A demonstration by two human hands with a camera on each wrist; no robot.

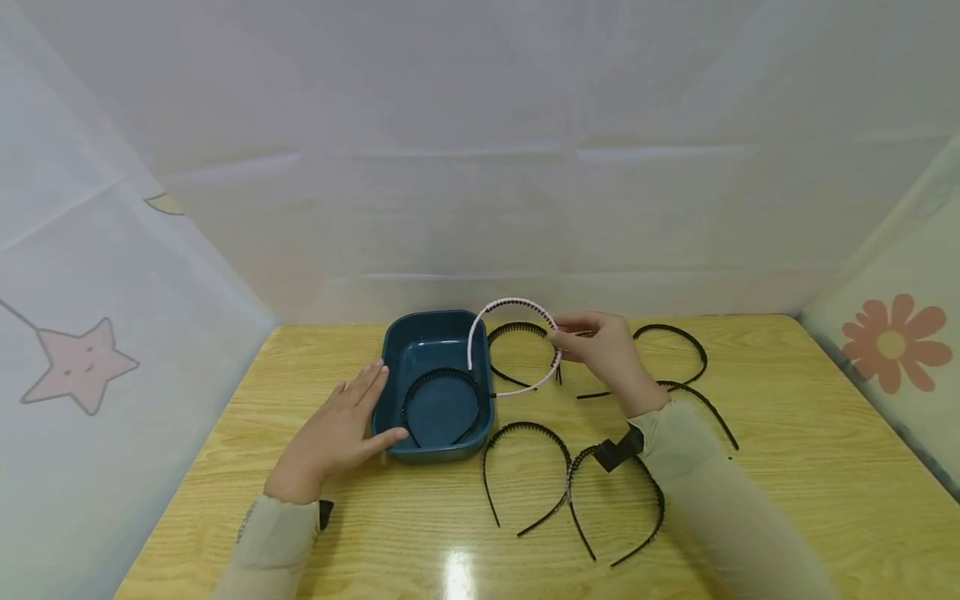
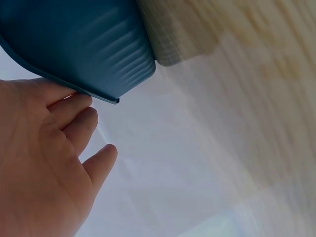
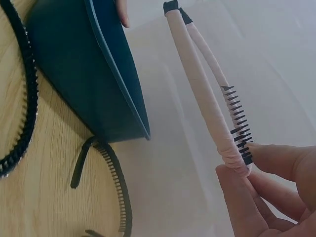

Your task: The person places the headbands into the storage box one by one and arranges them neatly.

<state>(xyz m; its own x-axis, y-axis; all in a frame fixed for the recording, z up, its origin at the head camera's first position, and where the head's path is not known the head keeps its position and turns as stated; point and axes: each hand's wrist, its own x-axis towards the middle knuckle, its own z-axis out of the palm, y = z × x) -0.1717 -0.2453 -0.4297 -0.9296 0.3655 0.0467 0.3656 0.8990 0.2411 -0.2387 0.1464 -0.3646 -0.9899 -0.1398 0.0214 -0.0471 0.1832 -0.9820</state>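
My right hand [image 1: 606,354] pinches a pale pink, fabric-wrapped headband [image 3: 202,94] between thumb and fingers at its toothed middle. The headband is held up beside the right rim of a dark blue plastic bin [image 1: 435,455], its two black-tipped ends pointing toward the bin. Along the bin's left side lies my left hand [image 1: 337,433], fingers extended against the rim and thumb spread over the front left corner. In the left wrist view, those fingertips touch the bin's edge from outside. Inside the bin, a black toothed headband [image 1: 442,372] leans with its arch toward the back.
Several black headbands lie on the wooden table [image 1: 247,417]. One black headband [image 1: 517,326] is behind the pink one; two headbands [image 1: 528,426] [image 1: 662,500] lie in front, near my right forearm. Others [image 1: 705,358] overlap at the right. A pale curtain [image 1: 480,208] hangs behind the table.
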